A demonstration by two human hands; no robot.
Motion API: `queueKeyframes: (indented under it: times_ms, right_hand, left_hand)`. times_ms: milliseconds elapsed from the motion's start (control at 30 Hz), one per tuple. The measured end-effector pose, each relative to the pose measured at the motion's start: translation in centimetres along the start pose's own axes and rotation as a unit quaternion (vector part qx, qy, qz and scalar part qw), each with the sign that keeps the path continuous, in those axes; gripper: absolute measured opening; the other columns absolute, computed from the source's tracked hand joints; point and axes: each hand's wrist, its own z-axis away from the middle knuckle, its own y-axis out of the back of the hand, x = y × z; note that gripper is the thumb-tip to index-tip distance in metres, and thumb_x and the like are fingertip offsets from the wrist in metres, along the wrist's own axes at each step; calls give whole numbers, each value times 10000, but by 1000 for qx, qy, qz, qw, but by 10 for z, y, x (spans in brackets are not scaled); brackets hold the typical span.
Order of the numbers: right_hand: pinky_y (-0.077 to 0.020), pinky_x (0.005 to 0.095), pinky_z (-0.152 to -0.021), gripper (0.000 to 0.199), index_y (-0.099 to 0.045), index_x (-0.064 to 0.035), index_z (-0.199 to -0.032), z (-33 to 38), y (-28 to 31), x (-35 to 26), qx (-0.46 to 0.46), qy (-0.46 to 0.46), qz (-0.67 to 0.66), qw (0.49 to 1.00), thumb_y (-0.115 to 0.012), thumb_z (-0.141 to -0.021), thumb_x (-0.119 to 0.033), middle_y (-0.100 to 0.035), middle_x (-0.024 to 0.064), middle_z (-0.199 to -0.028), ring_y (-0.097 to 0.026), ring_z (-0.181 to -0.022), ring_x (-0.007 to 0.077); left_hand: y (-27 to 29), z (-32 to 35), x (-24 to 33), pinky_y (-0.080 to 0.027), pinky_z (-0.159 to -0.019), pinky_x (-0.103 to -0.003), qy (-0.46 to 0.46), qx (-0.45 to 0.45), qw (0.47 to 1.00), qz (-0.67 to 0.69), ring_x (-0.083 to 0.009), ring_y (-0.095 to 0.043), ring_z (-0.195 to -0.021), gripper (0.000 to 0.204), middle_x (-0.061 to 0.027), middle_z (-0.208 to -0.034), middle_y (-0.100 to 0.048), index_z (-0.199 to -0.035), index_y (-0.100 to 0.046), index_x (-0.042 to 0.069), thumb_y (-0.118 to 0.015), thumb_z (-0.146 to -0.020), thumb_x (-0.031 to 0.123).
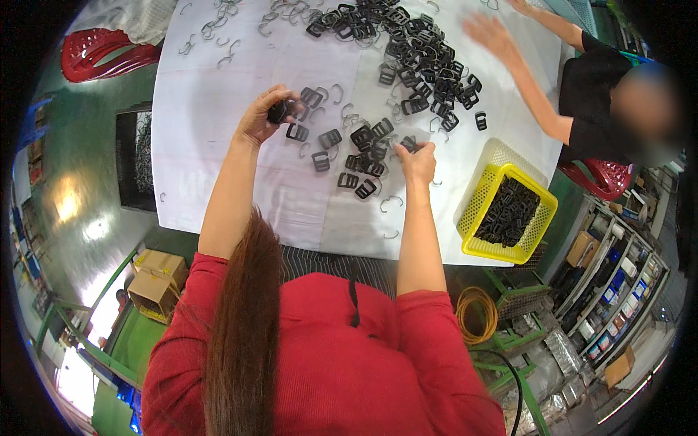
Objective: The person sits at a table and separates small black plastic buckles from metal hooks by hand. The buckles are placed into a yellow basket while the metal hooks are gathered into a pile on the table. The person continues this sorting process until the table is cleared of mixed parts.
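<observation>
My left hand (263, 115) is closed around a black plastic buckle (279, 112) above the white table (218, 109). My right hand (416, 161) pinches a small black buckle (408, 143) at the edge of a near cluster of black buckles (363, 156). Bent grey metal wire hooks (391, 203) lie scattered around both hands. A larger heap of black buckles (422, 58) spreads across the far middle of the table.
A yellow mesh basket (476, 211) holding black buckles sits at the table's right edge. A co-worker in black reaches a hand (491, 33) over the far heap. More wire hooks (218, 25) lie far left. Red chair (102, 52), cardboard boxes (156, 283) on the floor.
</observation>
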Motion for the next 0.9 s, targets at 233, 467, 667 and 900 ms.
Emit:
queueKeyframes:
  times_ms: [233, 467, 667, 900]
  right_hand:
    - [-473, 378, -702, 403, -580, -24, -898, -1, 5, -28, -68, 76, -82, 991, -773, -626, -251, -644, 134, -830, -620, -797, 293]
    - [-455, 382, -744, 498, -527, -70, -1032, 8, -19, -156, -219, 296, -24, 929, -775, -628, -222, -636, 148, -902, -601, -871, 307]
    - [-481, 408, -720, 392, -547, -49, -996, 8, -62, -200, -167, 333, 169, 912, -720, -692, -226, -638, 151, -920, -617, -870, 333]
    - [-487, 393, -729, 193, -586, -64, -955, 14, -75, -196, -82, 382, 143, 909, -570, -790, -162, -633, 139, -883, -610, -872, 304]
  left_hand:
    - [7, 7, 13, -486, -529, -260, 18, 133, 934, -331, -161, -602, -696, 269, -83, -800, -601, -904, -553, 43, -674, -773, 245]
    - [-18, 3, -23, -451, -755, -393, -70, 218, 675, -702, -302, -569, -905, 436, -170, -944, -591, -915, -549, 27, -751, -643, 301]
    - [17, 23, -1, -473, -577, -322, -49, 216, 832, -509, -230, -607, -610, 370, -126, -722, -637, -882, -590, 27, -747, -619, 234]
    - [4, 51, -45, -458, -568, -335, -111, 238, 755, -601, -226, -604, -650, 407, -117, -716, -624, -994, -561, 52, -747, -659, 188]
